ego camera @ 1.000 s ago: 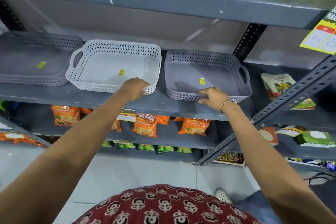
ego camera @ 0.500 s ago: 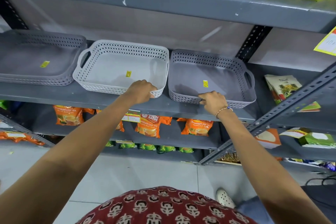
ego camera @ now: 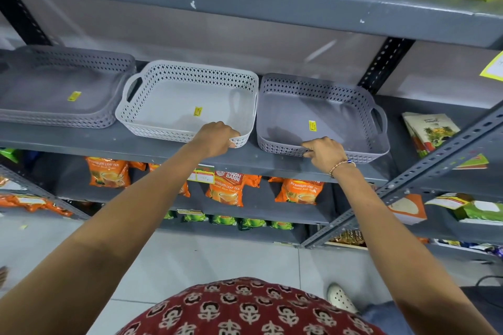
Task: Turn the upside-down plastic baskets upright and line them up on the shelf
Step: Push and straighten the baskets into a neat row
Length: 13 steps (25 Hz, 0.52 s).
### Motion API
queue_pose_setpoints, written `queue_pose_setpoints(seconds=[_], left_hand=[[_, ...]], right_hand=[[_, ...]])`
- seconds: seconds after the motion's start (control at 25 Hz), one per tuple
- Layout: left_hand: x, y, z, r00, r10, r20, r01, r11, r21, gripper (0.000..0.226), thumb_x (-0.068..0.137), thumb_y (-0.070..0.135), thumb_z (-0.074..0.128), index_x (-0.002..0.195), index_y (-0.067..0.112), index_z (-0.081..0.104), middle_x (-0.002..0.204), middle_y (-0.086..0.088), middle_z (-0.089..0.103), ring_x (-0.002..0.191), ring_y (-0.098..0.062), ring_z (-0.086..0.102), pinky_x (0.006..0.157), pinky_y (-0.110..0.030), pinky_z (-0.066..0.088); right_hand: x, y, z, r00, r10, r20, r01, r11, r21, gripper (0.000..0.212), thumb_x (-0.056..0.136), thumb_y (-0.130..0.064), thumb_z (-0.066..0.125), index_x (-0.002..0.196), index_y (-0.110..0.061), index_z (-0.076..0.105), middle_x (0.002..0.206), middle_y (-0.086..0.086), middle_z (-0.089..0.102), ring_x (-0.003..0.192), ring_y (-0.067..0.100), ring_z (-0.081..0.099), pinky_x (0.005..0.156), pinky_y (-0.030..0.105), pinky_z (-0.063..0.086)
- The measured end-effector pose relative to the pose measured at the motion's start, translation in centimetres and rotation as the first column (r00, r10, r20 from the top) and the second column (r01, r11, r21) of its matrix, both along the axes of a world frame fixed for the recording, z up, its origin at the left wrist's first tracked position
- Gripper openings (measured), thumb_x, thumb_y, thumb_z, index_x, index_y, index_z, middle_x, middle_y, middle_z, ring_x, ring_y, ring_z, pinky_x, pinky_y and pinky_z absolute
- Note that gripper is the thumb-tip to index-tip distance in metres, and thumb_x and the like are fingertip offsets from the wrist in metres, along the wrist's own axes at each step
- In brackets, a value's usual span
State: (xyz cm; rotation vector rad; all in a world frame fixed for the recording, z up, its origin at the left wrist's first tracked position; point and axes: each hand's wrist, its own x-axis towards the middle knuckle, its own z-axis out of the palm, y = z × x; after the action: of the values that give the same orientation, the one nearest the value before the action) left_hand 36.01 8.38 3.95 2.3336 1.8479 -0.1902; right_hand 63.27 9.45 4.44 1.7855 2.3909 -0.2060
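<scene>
Three perforated plastic baskets stand upright in a row on the grey shelf [ego camera: 152, 151]. The left one is a grey basket [ego camera: 54, 90], apparently two nested. The middle one is a white basket [ego camera: 174, 100] with a yellow sticker inside. The right one is a darker grey basket [ego camera: 294, 114], also with a sticker. My left hand [ego camera: 215, 139] grips the white basket's front right rim. My right hand [ego camera: 324, 151] pinches the front rim of the right grey basket. The white and right grey baskets almost touch.
An upper shelf [ego camera: 272, 5] carrying yellow packets hangs close above the baskets. A slanted metal upright [ego camera: 424, 174] crosses at the right. Leaflets [ego camera: 432, 130] lie right of the baskets. Orange tea packets [ego camera: 226, 187] fill the shelf below. A tiled floor lies beneath.
Both hands keep their grips on the basket rims. The white basket has shifted slightly right, closing the gap to the right grey basket. The camera view drifted a little.
</scene>
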Motion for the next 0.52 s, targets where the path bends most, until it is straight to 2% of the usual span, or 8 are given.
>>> queue_pose_setpoints(seconds=[0.12,0.24,0.52], left_hand=[[0.18,0.29,0.11,1.000,-0.004,-0.001,0.004,1.000,-0.004,0.037,0.094,0.015,0.054,0.131,0.018,0.056,0.121,-0.016,0.064,0.113,-0.033,0.055,0.089,-0.039,0.046],[0.30,0.37,0.16,1.000,0.000,-0.009,0.000,1.000,-0.008,0.040,0.094,0.016,0.053,0.134,0.019,0.053,0.125,-0.016,0.063,0.115,-0.033,0.054,0.091,-0.039,0.045],[0.37,0.32,0.14,1.000,0.005,-0.022,-0.005,1.000,-0.008,0.042,0.094,0.017,0.054,0.136,0.019,0.052,0.127,-0.017,0.062,0.116,-0.034,0.055,0.092,-0.040,0.046]], right_hand=[[-0.04,-0.05,0.18,1.000,0.000,-0.003,0.000,1.000,0.009,0.024,0.094,-0.015,0.052,0.114,-0.016,0.064,0.111,0.018,0.069,0.108,0.036,0.060,0.083,0.037,0.052],[-0.14,-0.09,0.19,1.000,0.009,0.001,-0.009,1.000,0.016,0.020,0.094,-0.013,0.051,0.109,-0.015,0.064,0.108,0.018,0.069,0.105,0.036,0.061,0.080,0.036,0.052],[-0.08,-0.11,0.58,1.000,0.008,0.020,-0.008,1.000,0.011,0.030,0.094,-0.013,0.050,0.122,-0.020,0.059,0.117,0.017,0.066,0.113,0.035,0.057,0.087,0.038,0.050]])
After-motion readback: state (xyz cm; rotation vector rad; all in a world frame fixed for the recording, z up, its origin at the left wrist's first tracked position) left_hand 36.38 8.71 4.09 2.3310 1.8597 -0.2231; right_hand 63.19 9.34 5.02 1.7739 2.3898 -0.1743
